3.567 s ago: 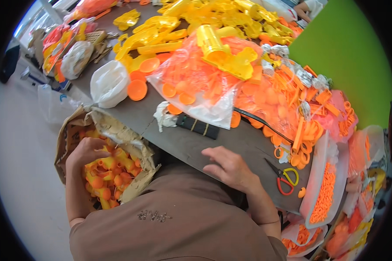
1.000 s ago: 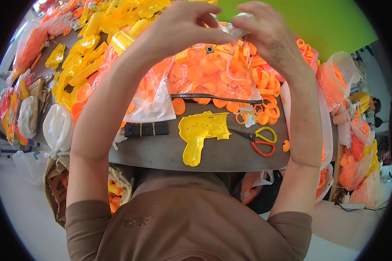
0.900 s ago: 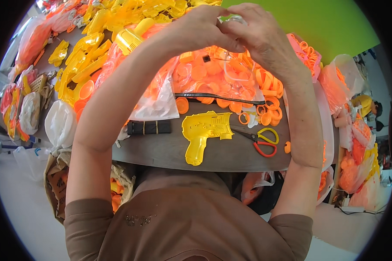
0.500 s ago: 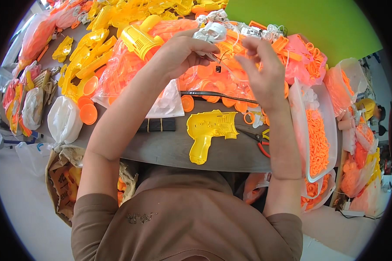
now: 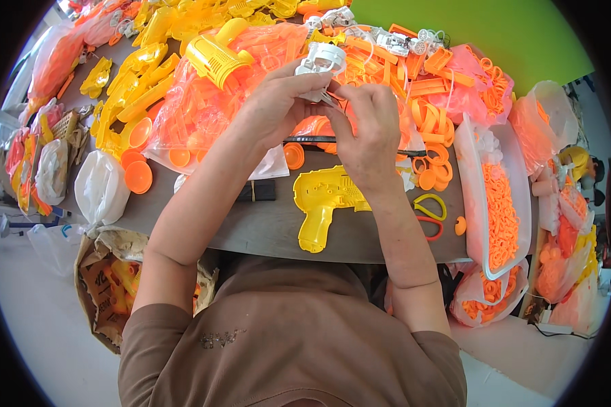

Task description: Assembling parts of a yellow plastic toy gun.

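Currently, left hand (image 5: 278, 102): fingers curled around a white plastic part (image 5: 327, 50), grasping it, the ring-shaped end above the fingertips;
Right hand (image 5: 368, 132): thumb and fingertips drawn together at the part's lower end; whether they pinch anything cannot be told;
White plastic part: raised beyond the yellow shell (image 5: 319, 197);
Yellow shell: on the grey table (image 5: 265, 234), partly hidden by the right forearm;
Red-and-yellow-handled tool (image 5: 444, 207): right of that forearm;
Tub (image 5: 470, 183): farther right, holding small orange pieces (image 5: 499, 224)

We wear a brown shirt (image 5: 292, 363) with short sleeves (image 5: 156, 325) and a dark, speckled marking (image 5: 222, 338); left hand (image 5: 276, 102) and right hand (image 5: 372, 132) are bare.
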